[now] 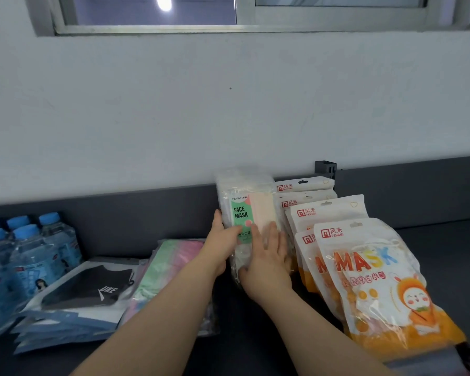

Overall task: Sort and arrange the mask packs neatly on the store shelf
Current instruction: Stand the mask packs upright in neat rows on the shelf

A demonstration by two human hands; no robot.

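A clear pack labelled FACE MASK (243,210), green and peach inside, stands upright against the dark back panel of the shelf (174,207). My left hand (223,240) grips its left edge. My right hand (269,256) lies flat against its lower front. Right of it, several white-and-orange MASK packs (369,267) lean in an overlapping row. To the left, a pile of pastel green and pink mask packs (171,267) lies flat, beside a stack of packs with a black mask (90,286) on top.
Water bottles with blue caps (25,253) stand at the far left of the shelf. A black bracket (325,168) is fixed to the wall behind the orange packs. A white wall and a window rise above the shelf.
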